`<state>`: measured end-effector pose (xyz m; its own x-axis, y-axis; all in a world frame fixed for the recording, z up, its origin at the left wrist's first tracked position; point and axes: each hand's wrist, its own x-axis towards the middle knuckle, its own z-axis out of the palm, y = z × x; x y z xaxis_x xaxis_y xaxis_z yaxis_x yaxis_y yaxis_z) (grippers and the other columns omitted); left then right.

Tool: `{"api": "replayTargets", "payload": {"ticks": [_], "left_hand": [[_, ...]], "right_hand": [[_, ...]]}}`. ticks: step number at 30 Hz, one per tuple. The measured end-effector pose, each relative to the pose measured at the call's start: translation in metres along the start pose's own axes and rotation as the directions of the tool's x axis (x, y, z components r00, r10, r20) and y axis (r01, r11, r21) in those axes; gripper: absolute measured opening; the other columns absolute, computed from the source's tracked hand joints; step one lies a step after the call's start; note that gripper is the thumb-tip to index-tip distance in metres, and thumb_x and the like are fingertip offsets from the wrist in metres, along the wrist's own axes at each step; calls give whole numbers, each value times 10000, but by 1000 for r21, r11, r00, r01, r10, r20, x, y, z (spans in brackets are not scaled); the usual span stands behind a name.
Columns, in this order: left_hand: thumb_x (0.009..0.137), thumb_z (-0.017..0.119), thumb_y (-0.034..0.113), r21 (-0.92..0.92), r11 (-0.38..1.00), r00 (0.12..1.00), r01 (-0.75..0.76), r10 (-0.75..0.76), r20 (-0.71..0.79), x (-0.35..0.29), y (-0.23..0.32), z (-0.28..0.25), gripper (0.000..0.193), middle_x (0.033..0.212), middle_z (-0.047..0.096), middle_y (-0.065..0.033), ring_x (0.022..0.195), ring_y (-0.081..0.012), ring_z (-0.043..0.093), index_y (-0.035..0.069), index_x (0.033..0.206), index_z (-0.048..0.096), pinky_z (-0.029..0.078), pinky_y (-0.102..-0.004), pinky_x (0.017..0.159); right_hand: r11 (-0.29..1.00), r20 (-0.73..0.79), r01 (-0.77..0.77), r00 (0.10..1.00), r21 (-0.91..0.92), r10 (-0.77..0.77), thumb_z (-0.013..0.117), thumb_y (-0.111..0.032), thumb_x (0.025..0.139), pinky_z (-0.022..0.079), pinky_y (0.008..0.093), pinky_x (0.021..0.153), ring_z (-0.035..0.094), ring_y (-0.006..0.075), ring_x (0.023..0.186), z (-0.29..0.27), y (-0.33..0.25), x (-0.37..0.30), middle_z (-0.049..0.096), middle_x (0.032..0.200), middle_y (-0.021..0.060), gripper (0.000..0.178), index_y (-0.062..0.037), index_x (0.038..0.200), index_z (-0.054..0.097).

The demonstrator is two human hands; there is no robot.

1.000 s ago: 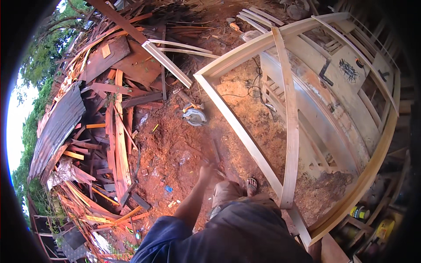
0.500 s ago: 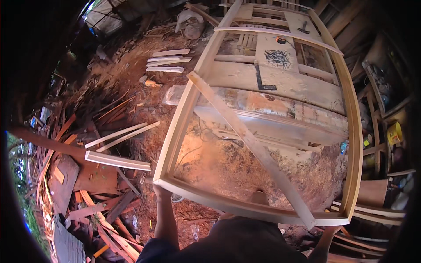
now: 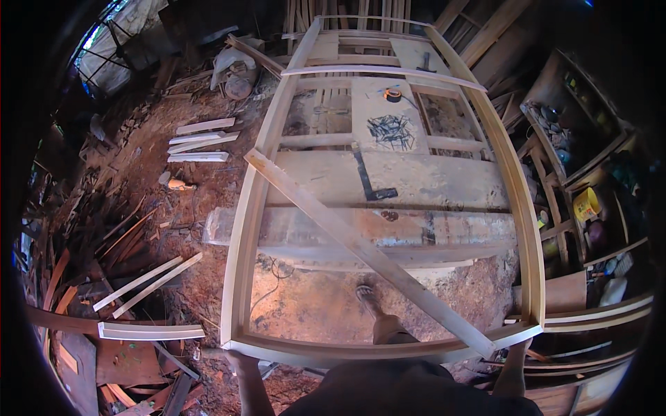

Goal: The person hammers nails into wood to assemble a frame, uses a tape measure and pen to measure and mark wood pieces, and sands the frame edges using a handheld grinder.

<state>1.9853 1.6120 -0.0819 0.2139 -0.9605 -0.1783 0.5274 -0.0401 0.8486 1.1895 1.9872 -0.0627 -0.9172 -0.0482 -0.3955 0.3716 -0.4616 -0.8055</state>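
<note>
A large pale wooden frame (image 3: 388, 347) is held level over the tabletop (image 3: 388, 180), its near rail running across at six o'clock and its far end reaching toward twelve. A diagonal brace (image 3: 361, 249) crosses it from ten o'clock down to five. The left hand (image 3: 236, 356) meets the near rail at its seven o'clock corner; the right hand (image 3: 517, 347) meets it at the five o'clock corner.

The carry is judged best done with both corners kept at one height, so that the long side rails are not twisted and the brace joints are not strained. The near rail should be kept clear of the sandalled foot (image 3: 368, 299) at six o'clock, and the far end guided over the square (image 3: 371, 182) and the heap of nails (image 3: 390, 130) lying on the boards.

The grip of either hand cannot be told: the fingers are hidden under the rail, and only the wrists and forearms are shown. The shelves (image 3: 590, 208) at three o'clock are dark and their contents hard to make out.
</note>
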Motion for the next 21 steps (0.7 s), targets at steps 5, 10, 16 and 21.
{"api": "replayTargets", "payload": {"ticks": [5,10,16,21], "left_hand": [[946,389,472,-387,900,927,200,-302,-224,82,-14,98,558,1157,668,-109,978,-309,674,79,1284,595,580,-487,825],[976,357,355,-269,963,975,23,-81,-208,172,-51,148,554,1135,645,-190,937,-304,660,-47,1309,541,578,-457,754],[990,219,349,-419,904,926,89,-230,-300,205,-51,207,608,1325,584,-217,1194,-383,577,-25,1381,497,449,-492,1059],[1053,239,484,-405,899,943,168,-266,-199,176,-41,179,633,1269,619,-177,1149,-313,598,-4,1373,485,454,-477,1022]], "right_hand": [[994,34,-75,996,-78,78,533,-525,945,561,427,840,657,323,1015,100,28,73,640,1217,136,542,-118,1302,560],[944,43,-191,977,-268,210,533,-533,944,557,420,831,651,318,1017,191,65,128,626,1233,144,542,-131,1307,547],[809,-44,-263,958,-525,283,534,-543,942,551,413,820,643,311,1020,217,108,157,610,1252,154,543,-146,1313,531],[573,-206,-356,928,-738,311,534,-551,941,546,407,811,636,305,1023,171,151,139,596,1267,162,545,-158,1317,518]]}}
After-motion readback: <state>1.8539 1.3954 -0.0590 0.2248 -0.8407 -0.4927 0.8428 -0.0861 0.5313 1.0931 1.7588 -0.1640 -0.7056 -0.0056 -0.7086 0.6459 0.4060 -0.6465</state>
